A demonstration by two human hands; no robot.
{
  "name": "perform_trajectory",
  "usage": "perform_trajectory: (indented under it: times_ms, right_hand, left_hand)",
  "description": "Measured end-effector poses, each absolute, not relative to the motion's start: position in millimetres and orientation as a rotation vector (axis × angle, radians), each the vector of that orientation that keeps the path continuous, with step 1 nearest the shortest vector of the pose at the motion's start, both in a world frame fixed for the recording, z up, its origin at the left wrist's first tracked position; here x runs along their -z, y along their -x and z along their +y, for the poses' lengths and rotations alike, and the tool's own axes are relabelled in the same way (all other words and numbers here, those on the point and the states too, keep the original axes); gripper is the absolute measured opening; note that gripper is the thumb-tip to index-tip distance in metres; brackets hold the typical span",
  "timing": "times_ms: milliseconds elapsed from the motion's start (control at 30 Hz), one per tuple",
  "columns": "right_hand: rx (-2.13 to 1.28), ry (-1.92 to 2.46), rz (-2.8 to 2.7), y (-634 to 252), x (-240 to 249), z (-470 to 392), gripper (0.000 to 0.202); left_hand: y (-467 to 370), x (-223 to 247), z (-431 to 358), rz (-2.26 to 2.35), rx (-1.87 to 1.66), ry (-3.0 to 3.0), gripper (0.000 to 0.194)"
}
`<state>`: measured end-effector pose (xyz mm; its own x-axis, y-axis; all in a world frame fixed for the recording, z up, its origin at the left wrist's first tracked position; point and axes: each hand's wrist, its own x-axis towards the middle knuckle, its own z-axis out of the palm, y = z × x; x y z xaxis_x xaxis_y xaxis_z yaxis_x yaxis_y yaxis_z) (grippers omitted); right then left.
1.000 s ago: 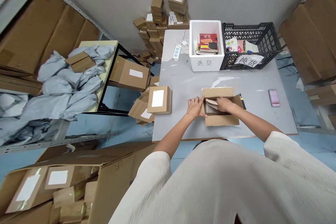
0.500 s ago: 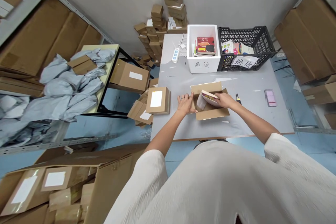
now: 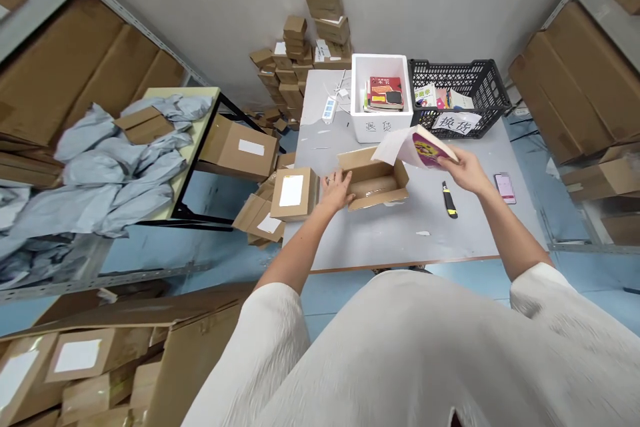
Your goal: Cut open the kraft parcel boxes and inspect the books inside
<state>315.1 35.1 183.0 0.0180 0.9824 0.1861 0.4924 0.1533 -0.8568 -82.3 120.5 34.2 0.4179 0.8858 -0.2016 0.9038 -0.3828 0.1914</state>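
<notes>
In my right hand (image 3: 466,170) is a book (image 3: 434,149) with a purple and yellow cover, raised above the table. A loose white sheet of paper (image 3: 395,145) hangs from the book's left side, over the open cardboard box (image 3: 373,201). The bottom of that box shows between its upright flaps. My left hand (image 3: 335,190) grips the box at its left end, with the fingertips at the edge. A black and yellow utility knife (image 3: 449,201) lies on the table to the right of the box.
A closed box with a white label (image 3: 294,193) stands left of my left hand. Behind are a white foam bin (image 3: 383,127) and a black crate (image 3: 493,107), both holding books. A phone (image 3: 505,188) and power strip (image 3: 329,109) lie on the grey table (image 3: 370,247).
My right hand has lifted the book and sheet out of the box, up and to the right. The box has shifted slightly left, with my left hand still at its end.
</notes>
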Motion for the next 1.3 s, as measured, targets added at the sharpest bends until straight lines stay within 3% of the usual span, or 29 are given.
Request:
perform_trajectory:
  times_ms: [67, 133, 333, 533, 767, 1000, 1200, 1300]
  right_hand:
    - [-0.662, 1.473, -1.554, -332.6, -182.2, 28.6, 0.051]
    - [-0.609, 1.496, -1.511, -348.8, -169.7, 23.0, 0.052]
    - [-0.558, 1.712, -1.528, -374.9, -85.3, 4.4, 0.051]
    - [-0.612, 1.926, -1.951, -365.3, 1.7, -30.7, 0.057]
    - [-0.738, 1.871, -2.243, -348.5, 63.6, -76.4, 0.065]
    - [-0.878, 2.006, -2.353, -339.1, 77.3, -88.1, 0.063]
    - [-0.832, 1.989, -2.283, -318.6, 43.0, -53.0, 0.045]
    - [-0.681, 1.833, -2.121, -303.2, 12.5, -14.0, 0.061]
  left_hand:
    - [73.2, -36.2, 109.6, 1.508, 0.012, -2.398, 0.072]
    - [65.5, -38.3, 98.8, 1.450, -0.048, -2.367, 0.066]
    - [54.9, -41.5, 81.6, 1.277, -0.040, -2.382, 0.066]
    - [51.5, -41.0, 77.7, 1.244, 0.025, -2.354, 0.053]
    - [49.1, -41.0, 72.6, 1.225, 0.064, -2.361, 0.055]
    - [50.3, -37.6, 69.6, 1.221, 0.066, -2.352, 0.056]
    - [54.2, -38.7, 67.6, 1.214, 0.061, -2.327, 0.060]
    - [62.4, -42.1, 66.4, 1.241, -0.002, -2.336, 0.073]
